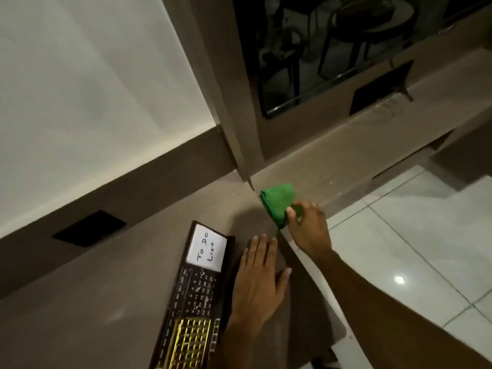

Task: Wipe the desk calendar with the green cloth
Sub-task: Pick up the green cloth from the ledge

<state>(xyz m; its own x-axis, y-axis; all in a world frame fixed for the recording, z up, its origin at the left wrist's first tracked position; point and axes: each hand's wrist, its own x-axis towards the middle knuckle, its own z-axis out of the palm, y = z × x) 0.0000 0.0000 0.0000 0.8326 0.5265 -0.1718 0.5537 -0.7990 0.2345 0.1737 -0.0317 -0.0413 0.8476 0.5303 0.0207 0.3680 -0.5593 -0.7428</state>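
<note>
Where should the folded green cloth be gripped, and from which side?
Grip the folded green cloth at its near edge, coming from the open desk-edge side where the right hand already touches it; a wall corner blocks its far side.

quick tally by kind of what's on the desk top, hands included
Folded green cloth: 1
Dark flat desk calendar with white "To Do List" card: 1
Bare hands: 2, left hand flat on the brown desk, right hand at the cloth
Total: 4
</note>
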